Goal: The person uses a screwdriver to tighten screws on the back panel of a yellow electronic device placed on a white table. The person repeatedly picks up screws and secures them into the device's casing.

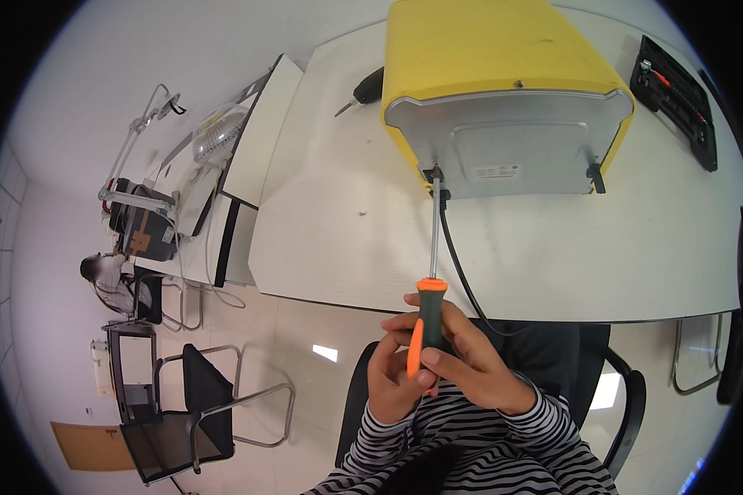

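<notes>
Striped sleeves (545, 421) nearest, then left hand (388, 379), orange-and-green screwdriver (430, 322) between the hands, both wrapped together round its handle, shaft pointing away, right hand (479, 367), black cable (464, 276) just ahead, yellow-and-grey machine (520, 136) beyond, screwdriver tip at its near-left corner, tool case (704, 153) far ahead-right.

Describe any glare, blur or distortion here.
In the head view, the near edge of the white table bends and corners go black; white glare patches mark the glossy pale floor; the orange-and-green screwdriver looks reasonably sharp; the distant seated person's head is blurred.
</notes>
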`<state>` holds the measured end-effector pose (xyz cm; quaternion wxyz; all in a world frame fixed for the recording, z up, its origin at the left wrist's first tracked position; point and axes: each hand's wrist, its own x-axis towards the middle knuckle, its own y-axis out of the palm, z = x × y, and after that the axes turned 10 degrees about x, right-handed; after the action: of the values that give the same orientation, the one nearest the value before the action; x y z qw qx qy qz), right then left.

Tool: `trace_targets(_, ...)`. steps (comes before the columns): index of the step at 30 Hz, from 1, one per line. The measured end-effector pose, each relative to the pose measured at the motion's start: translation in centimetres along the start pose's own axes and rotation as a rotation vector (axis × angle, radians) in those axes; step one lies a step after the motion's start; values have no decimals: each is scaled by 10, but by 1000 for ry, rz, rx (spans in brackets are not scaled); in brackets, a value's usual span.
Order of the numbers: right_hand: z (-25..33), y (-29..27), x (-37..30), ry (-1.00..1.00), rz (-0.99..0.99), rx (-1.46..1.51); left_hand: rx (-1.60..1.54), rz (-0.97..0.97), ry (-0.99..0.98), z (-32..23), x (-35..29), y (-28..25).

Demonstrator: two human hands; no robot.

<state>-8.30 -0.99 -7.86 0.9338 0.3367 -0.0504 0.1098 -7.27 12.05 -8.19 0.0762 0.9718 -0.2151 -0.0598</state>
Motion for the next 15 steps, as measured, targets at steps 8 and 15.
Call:
trace_targets(8, -4, 2, 3, 20, -78, 76, 651, -256, 375, 14, -9, 4)
trace_targets(15, 4, 3, 4, 20, -51, 112, -638, 430, -241, 18, -7, -8)
